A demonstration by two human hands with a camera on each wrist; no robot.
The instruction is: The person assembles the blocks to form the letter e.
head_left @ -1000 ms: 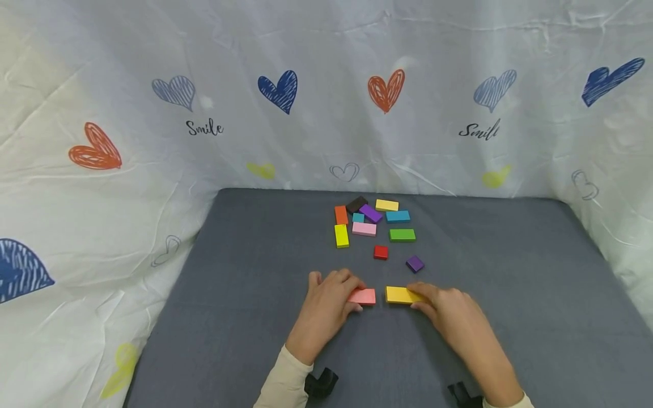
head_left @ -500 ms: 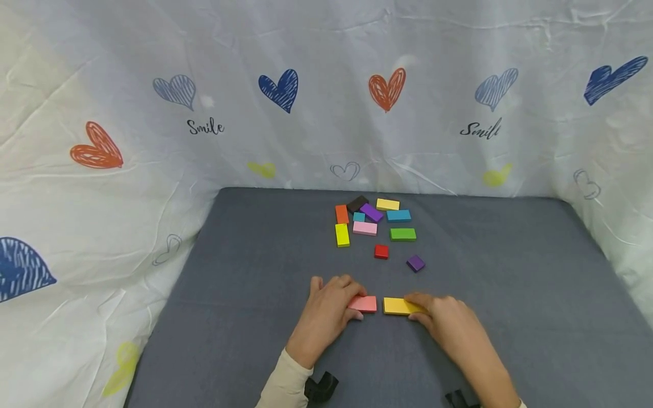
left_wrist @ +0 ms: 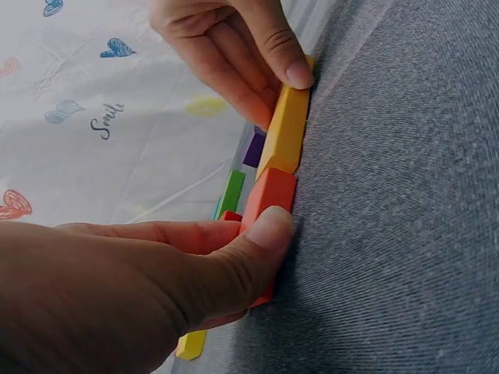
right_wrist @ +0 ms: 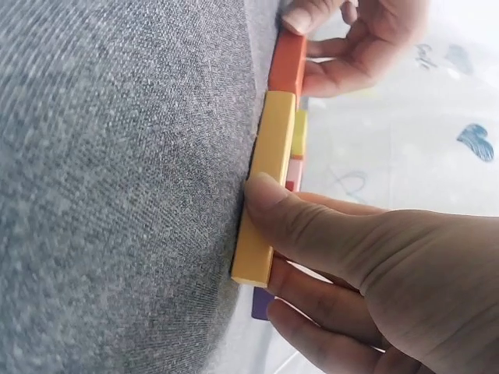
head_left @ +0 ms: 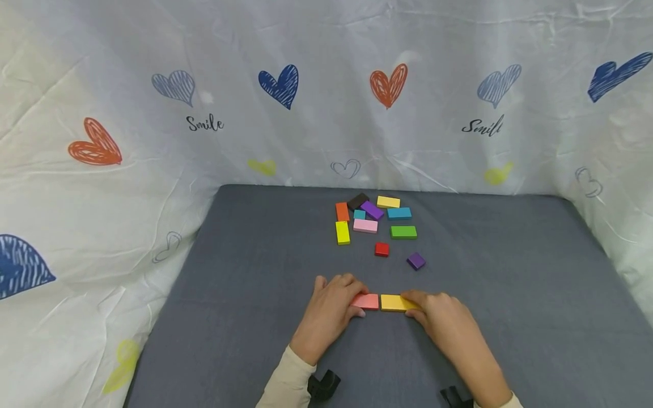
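My left hand [head_left: 330, 309] pinches a coral-pink block [head_left: 370, 302] between thumb and fingers, low on the grey cloth. From the other side my right hand [head_left: 445, 318] pinches a longer orange-yellow block [head_left: 395, 303] the same way. The two blocks lie in one line, end to end, with their near ends meeting or almost so. In the left wrist view the thumb lies along the near face of the coral block [left_wrist: 273, 189]. The right wrist view has the right thumb on the yellow block [right_wrist: 272, 140], whose far end shows past the fingers.
Beyond the hands lie a red block [head_left: 381, 250] and a dark purple block [head_left: 415, 260]. Farther back is a loose group of several coloured blocks, with green [head_left: 403, 232], pink [head_left: 365, 226] and yellow [head_left: 343, 233] ones nearest. A white curtain [head_left: 316, 136] with printed hearts hangs behind the table.
Both blocks first came nearer the person; the right hand then slid the yellow block left, closing the gap to the coral one. Both hands kept their grips.
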